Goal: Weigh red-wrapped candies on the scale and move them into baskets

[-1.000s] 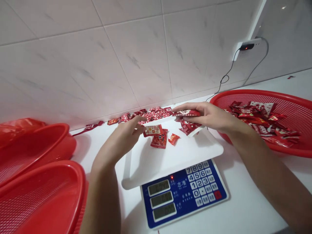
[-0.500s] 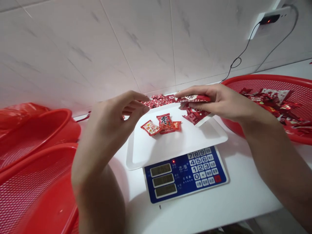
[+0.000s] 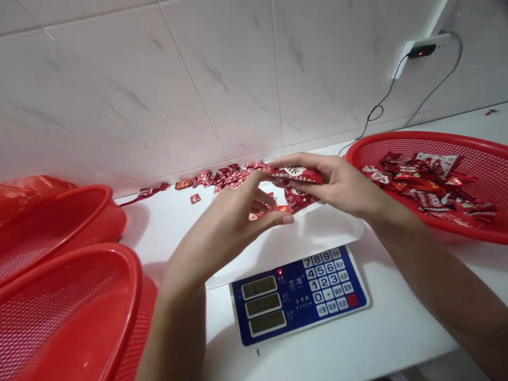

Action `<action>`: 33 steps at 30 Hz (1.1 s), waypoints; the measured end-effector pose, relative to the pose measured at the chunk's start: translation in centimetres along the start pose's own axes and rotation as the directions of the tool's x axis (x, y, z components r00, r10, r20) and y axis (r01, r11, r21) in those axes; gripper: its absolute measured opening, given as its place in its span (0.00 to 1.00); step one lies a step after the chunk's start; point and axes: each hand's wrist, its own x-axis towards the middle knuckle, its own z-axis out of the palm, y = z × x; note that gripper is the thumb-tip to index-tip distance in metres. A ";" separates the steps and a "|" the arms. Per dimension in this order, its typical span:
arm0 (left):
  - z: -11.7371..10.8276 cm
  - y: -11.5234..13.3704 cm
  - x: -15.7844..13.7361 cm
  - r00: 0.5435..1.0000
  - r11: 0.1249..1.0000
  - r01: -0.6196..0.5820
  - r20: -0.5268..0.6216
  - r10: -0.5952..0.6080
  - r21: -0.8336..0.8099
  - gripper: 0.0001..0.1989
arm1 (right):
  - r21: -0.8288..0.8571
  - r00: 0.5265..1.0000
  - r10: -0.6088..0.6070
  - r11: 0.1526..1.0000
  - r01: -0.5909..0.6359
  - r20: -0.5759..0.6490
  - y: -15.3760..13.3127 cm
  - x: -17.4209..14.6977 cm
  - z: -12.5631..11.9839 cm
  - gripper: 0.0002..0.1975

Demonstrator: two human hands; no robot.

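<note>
My right hand [image 3: 331, 177] is closed around a red printed packet [image 3: 299, 173] that reads "SWEET SUGA…". Beneath its fingers another dark red wrapper [image 3: 297, 197] shows, over the scale's white tray [image 3: 329, 233]. My left hand [image 3: 254, 203] hangs over the tray with thumb and fingers apart, curved above small wrapped candies [image 3: 283, 209]. Those candies are mostly hidden by the fingers, and I cannot tell whether any fingertip touches them. Below the tray is the scale's blue keypad panel [image 3: 299, 296], with several number keys and three displays.
A red basket [image 3: 397, 138] of wrapped candies stands at the right. Red baskets [image 3: 127, 264] sit at the left. Small red packets [image 3: 228, 177] lie in a heap along the tiled wall, with one loose packet [image 3: 194, 198] nearby. A cable [image 3: 371, 114] hangs from the socket.
My left hand has moved right and lower over the candies on the tray. My right hand, still gripping the red packet, has shifted slightly left. The view has shifted a little too.
</note>
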 end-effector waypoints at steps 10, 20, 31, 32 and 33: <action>0.5 -0.2 0.8 0.997 0.998 -0.025 -0.069 0.020 -0.061 0.10 | 0.053 0.997 -0.057 0.997 0.054 0.052 0.5 0.2 -0.1 0.18; 0.4 -1.8 1.9 0.994 0.999 -0.001 -0.109 -0.005 -0.053 0.07 | 0.100 0.988 -0.103 0.991 0.091 0.119 1.3 0.5 0.6 0.18; 0.1 0.0 0.6 0.878 0.850 -0.321 -0.206 0.433 0.417 0.06 | -0.037 0.975 0.070 0.997 -0.063 0.212 0.3 -0.2 0.4 0.26; 0.0 0.1 0.4 0.868 0.833 -0.331 -0.202 0.453 0.444 0.06 | -0.084 0.966 0.105 0.993 -0.087 0.236 0.0 -0.4 0.0 0.27; -0.2 0.2 0.1 0.867 0.822 -0.326 -0.200 0.457 0.466 0.06 | -0.153 0.960 0.153 0.981 -0.119 0.235 -0.3 -0.5 -0.5 0.28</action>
